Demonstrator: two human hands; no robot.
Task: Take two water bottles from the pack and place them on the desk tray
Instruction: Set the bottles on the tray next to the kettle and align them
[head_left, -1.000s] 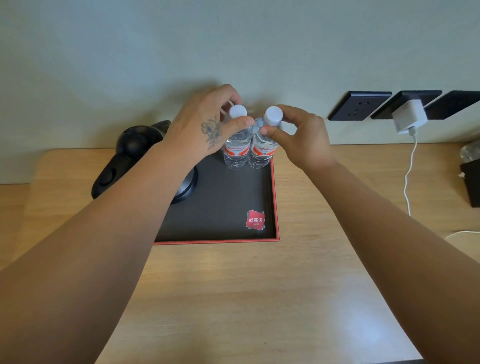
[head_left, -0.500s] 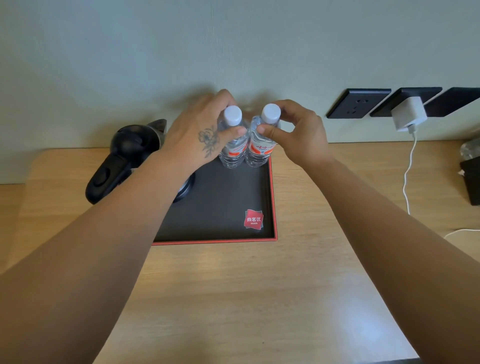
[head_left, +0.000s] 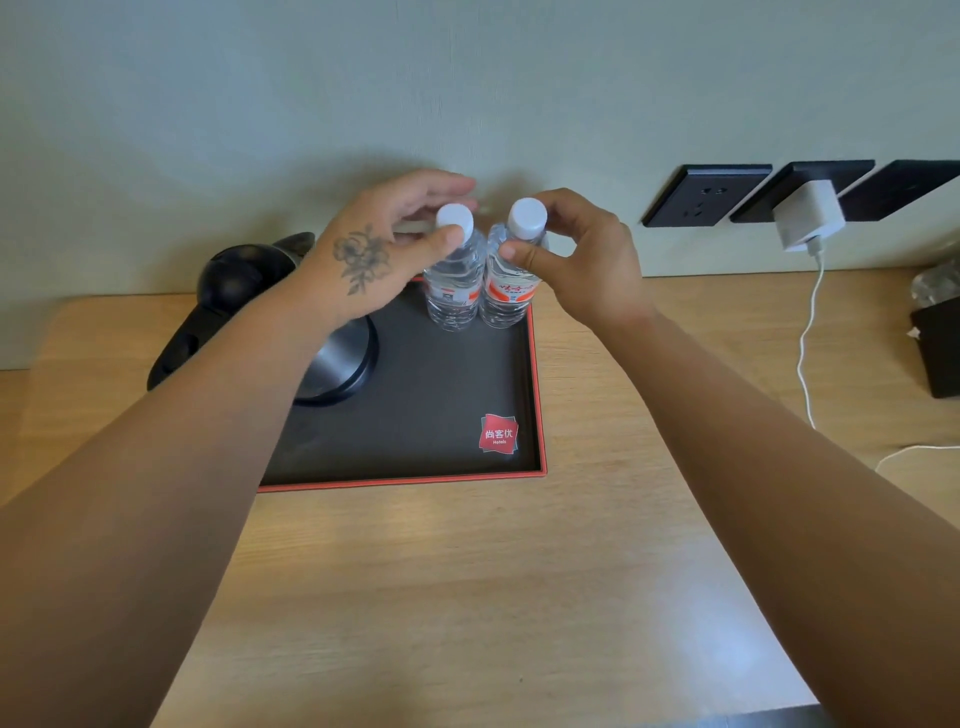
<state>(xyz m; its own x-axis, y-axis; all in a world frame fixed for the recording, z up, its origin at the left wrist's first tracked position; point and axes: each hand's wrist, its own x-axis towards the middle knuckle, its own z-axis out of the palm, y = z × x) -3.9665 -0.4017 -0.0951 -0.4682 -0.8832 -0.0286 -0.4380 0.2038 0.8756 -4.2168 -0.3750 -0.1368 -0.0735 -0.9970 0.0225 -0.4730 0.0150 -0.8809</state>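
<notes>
Two clear water bottles with white caps and red-and-white labels stand upright, side by side and touching, in the far right corner of the black, red-rimmed tray (head_left: 415, 415). My left hand (head_left: 374, 254) is at the left bottle (head_left: 452, 291): the thumb rests by the cap and the fingers stretch straight out behind it, loose. My right hand (head_left: 587, 254) pinches the neck of the right bottle (head_left: 506, 296) just under its cap. No bottle pack is in view.
A black and steel kettle (head_left: 332, 364) sits on the tray's left side, partly under my left forearm. A red logo sticker (head_left: 498, 434) marks the tray's near right corner. On the wall are black sockets (head_left: 706, 195) and a white charger (head_left: 808, 221) with its cable (head_left: 805, 358). A black box (head_left: 940, 348) stands at the desk's right edge.
Both bottles have stayed in the tray's far corner. My left fingers have uncurled from the left cap. The right hand keeps its hold.
</notes>
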